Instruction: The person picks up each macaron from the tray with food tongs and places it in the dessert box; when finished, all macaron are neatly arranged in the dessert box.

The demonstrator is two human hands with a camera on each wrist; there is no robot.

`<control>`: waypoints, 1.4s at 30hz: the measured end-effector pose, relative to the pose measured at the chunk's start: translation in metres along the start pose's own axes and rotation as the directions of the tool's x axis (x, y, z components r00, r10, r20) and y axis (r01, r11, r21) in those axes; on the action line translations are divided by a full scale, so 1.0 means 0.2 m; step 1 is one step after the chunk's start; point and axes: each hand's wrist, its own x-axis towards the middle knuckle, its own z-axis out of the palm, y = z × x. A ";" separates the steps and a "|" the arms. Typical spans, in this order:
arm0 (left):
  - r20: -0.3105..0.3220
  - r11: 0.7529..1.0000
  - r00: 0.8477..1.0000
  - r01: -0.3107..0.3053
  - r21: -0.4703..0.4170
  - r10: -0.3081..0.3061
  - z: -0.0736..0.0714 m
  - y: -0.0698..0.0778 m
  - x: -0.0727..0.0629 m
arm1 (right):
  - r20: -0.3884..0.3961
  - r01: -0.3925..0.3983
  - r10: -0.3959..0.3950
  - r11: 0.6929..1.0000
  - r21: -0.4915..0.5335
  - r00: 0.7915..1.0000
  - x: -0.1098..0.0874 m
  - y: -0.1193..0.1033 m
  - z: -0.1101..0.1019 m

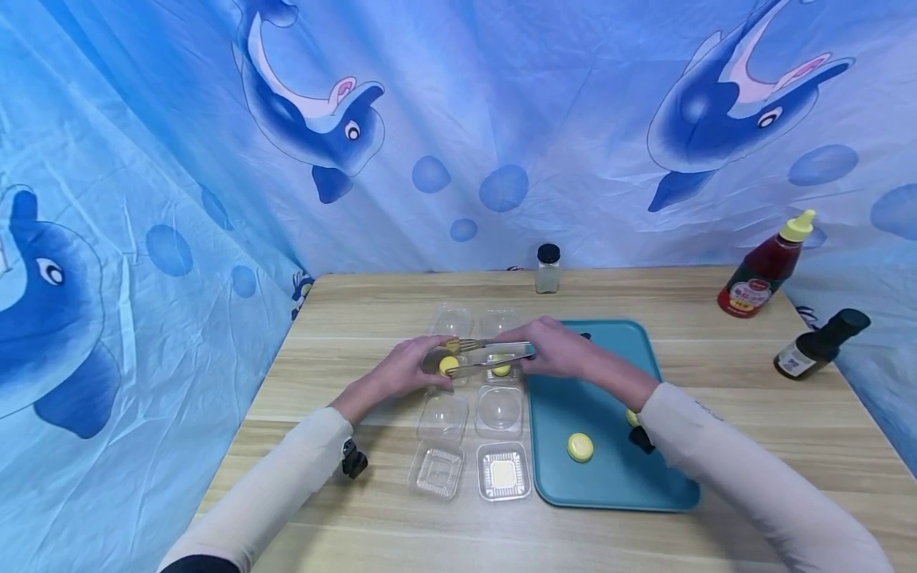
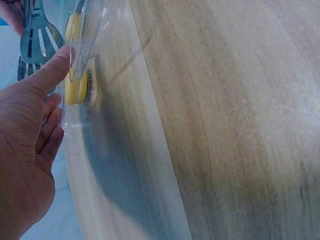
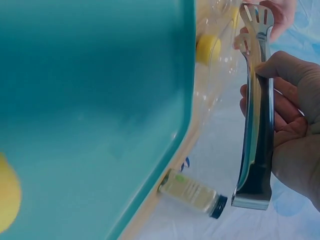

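Observation:
My left hand (image 1: 408, 368) holds a small clear plastic box (image 2: 75, 116) by its side, thumb up at the hinged lid and fingers along the base. Yellow macarons (image 2: 75, 92) sit inside it. My right hand (image 1: 553, 348) grips metal tongs (image 3: 260, 125) around their arms, thumb on one side and fingers on the other. Their slotted heads (image 2: 37, 42) point left, spread apart near the left hand. Beneath the tongs, another clear box holds a yellow macaron (image 1: 501, 369).
A teal tray (image 1: 595, 485) lies under the right forearm, bearing yellow macarons (image 1: 580, 447). Nearer me stand open clear boxes (image 1: 504, 472). A black-capped jar (image 1: 548, 270) is at the back. A red sauce bottle (image 1: 759, 274) and a dark bottle (image 1: 817, 348) stand at right.

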 end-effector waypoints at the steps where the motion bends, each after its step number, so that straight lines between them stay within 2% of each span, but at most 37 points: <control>1: 0.000 1.000 1.000 0.002 0.000 -0.002 0.00 0.00 0.00 | -0.007 0.000 0.000 1.000 0.004 1.000 -0.02 0.00 -0.01; 7: 0.006 0.999 1.000 -0.026 -0.023 0.026 0.01 -0.01 0.01 | -0.045 0.004 -0.003 0.999 0.032 0.999 -0.14 0.03 -0.06; 14: 0.018 0.999 0.999 -0.036 -0.035 0.036 0.01 -0.01 0.01 | -0.087 -0.085 0.088 0.996 0.039 0.992 -0.31 0.08 -0.09; 22: 0.024 1.000 0.999 -0.024 -0.020 0.024 0.01 0.00 0.01 | -0.146 -0.142 0.143 0.990 0.016 0.979 -0.53 0.17 -0.13; 28: 0.033 0.999 0.999 -0.043 0.014 0.042 0.01 0.02 -0.01 | -0.112 -0.235 0.242 0.969 0.073 0.964 -0.72 0.20 -0.17; 32: 0.033 0.997 0.997 -0.065 0.050 0.063 0.00 0.03 -0.01 | -0.107 -0.252 0.260 0.964 0.089 0.960 -0.82 0.21 -0.18; 38: 0.005 0.997 0.998 -0.065 0.043 0.065 -0.01 0.10 -0.02 | -0.142 -0.261 0.264 0.965 0.042 0.954 -0.95 0.23 -0.18; 42: 0.012 0.989 0.990 -0.141 0.041 0.141 0.02 0.18 -0.04 | -0.155 -0.279 0.280 0.960 0.028 0.947 -1.02 0.24 -0.18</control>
